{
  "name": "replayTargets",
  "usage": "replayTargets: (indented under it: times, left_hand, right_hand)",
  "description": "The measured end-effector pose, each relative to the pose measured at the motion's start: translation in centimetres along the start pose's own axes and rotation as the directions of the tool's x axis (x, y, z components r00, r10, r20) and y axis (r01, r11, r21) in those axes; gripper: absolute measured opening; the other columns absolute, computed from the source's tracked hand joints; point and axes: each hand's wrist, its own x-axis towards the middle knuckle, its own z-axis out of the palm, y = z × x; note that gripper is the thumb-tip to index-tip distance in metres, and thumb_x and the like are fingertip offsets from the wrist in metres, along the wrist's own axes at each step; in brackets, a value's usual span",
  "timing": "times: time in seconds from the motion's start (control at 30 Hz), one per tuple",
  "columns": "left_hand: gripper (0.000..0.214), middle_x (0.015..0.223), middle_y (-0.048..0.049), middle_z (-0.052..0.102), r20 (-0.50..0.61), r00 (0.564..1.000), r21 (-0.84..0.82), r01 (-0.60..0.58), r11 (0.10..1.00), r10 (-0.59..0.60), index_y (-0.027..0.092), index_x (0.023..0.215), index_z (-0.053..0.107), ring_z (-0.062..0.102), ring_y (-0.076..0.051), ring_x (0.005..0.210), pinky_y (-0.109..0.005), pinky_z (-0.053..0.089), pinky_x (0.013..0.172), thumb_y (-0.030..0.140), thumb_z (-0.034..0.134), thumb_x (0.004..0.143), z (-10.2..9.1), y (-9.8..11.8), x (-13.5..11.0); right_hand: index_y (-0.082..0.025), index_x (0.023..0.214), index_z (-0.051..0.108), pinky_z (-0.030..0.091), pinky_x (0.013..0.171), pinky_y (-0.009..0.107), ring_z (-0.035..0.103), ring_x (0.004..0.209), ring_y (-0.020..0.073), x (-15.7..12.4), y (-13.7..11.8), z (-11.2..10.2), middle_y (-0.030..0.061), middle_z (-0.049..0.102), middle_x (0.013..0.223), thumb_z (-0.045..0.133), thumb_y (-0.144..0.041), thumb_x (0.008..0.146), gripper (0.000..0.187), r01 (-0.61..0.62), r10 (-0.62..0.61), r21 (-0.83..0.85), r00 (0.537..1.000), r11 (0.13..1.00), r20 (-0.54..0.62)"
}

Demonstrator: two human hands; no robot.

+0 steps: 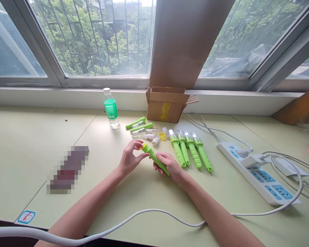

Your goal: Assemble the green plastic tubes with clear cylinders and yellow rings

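My right hand [170,166] is wrapped round a green light-stick handle [156,157], which tilts up to the left. At its threaded top end sits a yellow ring [144,146], pinched by the fingers of my left hand [130,157]; the thumb reaches along the handle's side. Just beyond my hands lie loose yellow rings [162,137], a white bulb-like part [156,140], clear ribbed covers [151,131] and more green handles [136,122]. To the right of my right hand, several green light sticks with clear tops [190,149] lie side by side.
An open cardboard box [166,104] and a water bottle [110,108] stand at the back, below the windows. On the right lies a white power strip [257,175] with plugs and cables. A white cable [144,212] crosses the front near my forearms. A blurred-out object [68,169] lies left.
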Motion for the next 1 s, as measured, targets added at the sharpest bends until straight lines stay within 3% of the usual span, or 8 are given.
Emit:
replayTargets:
  times: [0.2, 0.43, 0.6, 0.73, 1.0]
  left_hand:
    - [0.028, 0.102, -0.0076, 0.064, -0.033, 0.999, 0.038, -0.008, 0.999, 0.009, 0.019, 0.084, 0.053, 0.064, -0.019, 0.088, -0.036, 0.056, 0.072, 0.034, 0.074, 0.071, 0.02, 0.19, -0.08]
    - [0.029, 0.107, -0.0082, 0.063, 0.008, 0.999, 0.043, -0.036, 0.998, 0.036, 0.02, 0.089, 0.051, 0.063, -0.02, 0.096, -0.038, 0.056, 0.077, 0.03, 0.073, 0.073, 0.08, 0.3, -0.14]
    - [0.023, 0.107, -0.0073, 0.064, -0.006, 0.999, 0.033, -0.045, 0.998, 0.045, 0.019, 0.087, 0.05, 0.064, -0.019, 0.094, -0.038, 0.055, 0.08, 0.026, 0.069, 0.076, 0.36, 0.36, -0.52]
    - [0.023, 0.104, -0.0067, 0.065, -0.039, 0.998, 0.029, -0.055, 0.998, 0.056, 0.02, 0.09, 0.051, 0.065, -0.019, 0.092, -0.037, 0.056, 0.077, 0.027, 0.069, 0.077, 0.49, 0.34, -0.5]
    - [0.024, 0.105, -0.0075, 0.064, -0.013, 0.998, 0.012, -0.054, 0.998, 0.054, 0.02, 0.089, 0.05, 0.064, -0.019, 0.095, -0.037, 0.057, 0.076, 0.027, 0.07, 0.076, 0.3, 0.13, -0.25]
  right_hand:
    - [-0.014, 0.087, 0.06, 0.026, 0.033, 0.019, 0.04, 0.034, 0.0066, 0.1, -0.17, -0.27, 0.0009, 0.06, 0.057, 0.05, -0.055, 0.083, 0.042, -0.028, 0.027, 0.033, 0.999, 0.999, 0.029]
    - [-0.015, 0.09, 0.062, 0.025, 0.032, 0.019, 0.039, 0.033, 0.0062, -0.27, -0.76, -0.26, -0.0003, 0.06, 0.056, 0.048, -0.055, 0.084, 0.042, -0.02, 0.02, 0.001, 0.999, 1.0, 0.026]
    - [-0.02, 0.103, 0.053, 0.027, 0.032, 0.018, 0.038, 0.034, 0.0062, -0.3, -0.63, 0.09, -0.005, 0.06, 0.055, 0.07, -0.043, 0.072, 0.043, 0.016, -0.017, -0.129, 1.0, 0.991, -0.007]
    - [-0.021, 0.099, 0.049, 0.028, 0.033, 0.018, 0.039, 0.034, 0.0056, -0.13, -0.28, 0.15, -0.0021, 0.065, 0.064, 0.07, -0.041, 0.073, 0.038, 0.031, -0.036, -0.107, 0.998, 0.994, -0.042]
    - [-0.017, 0.089, 0.06, 0.033, 0.036, 0.02, 0.046, 0.041, 0.007, 0.08, -0.13, 0.01, 0.0006, 0.062, 0.073, 0.072, -0.037, 0.072, 0.029, 0.095, -0.095, -0.008, 0.995, 0.995, -0.043]
